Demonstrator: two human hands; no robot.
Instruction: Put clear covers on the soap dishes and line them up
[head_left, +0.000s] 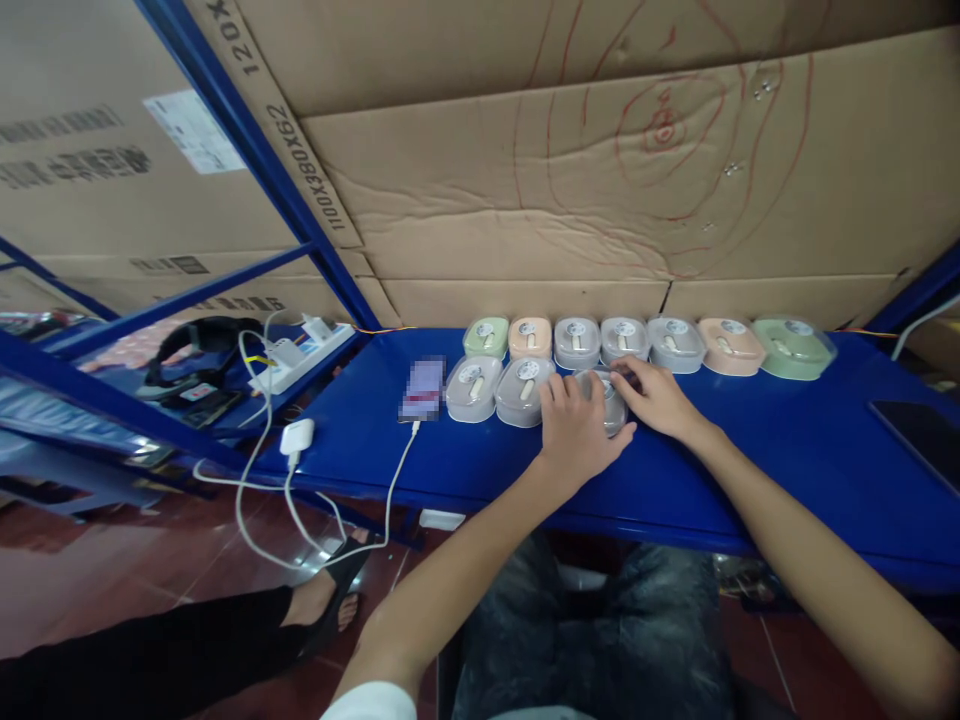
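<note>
- A blue counter (750, 440) runs across the view, backed by large sheets of brown cardboard (570, 200).
- Both bare hands meet at the centre of the counter over one small grey lidded box (616, 408).
- The left hand (574, 425) lies palm down on the box, fingers curled over its top and near edge, so most of the box is hidden.
- The right hand (656, 397) touches the same box from the 3 o'clock side, fingers bent against its far edge. Whether either hand truly grips it cannot be told.
- Just at 9 o'clock of that box sit two more grey boxes (499, 388), side by side in the front row.
- Behind them, at 12 o'clock, a back row of seven boxes (645, 343) lines the cardboard: green, peach, three grey, peach, green.
- At 9 o'clock of the front row lies a phone (424, 390) with a white cable (394, 480) running off the counter edge.
- Further at 9 o'clock, a white charger (297, 437) rests on the counter corner, and a power strip (300, 355) sits on a side shelf.
- A dark tablet (919, 430) lies at 3 o'clock.
</note>
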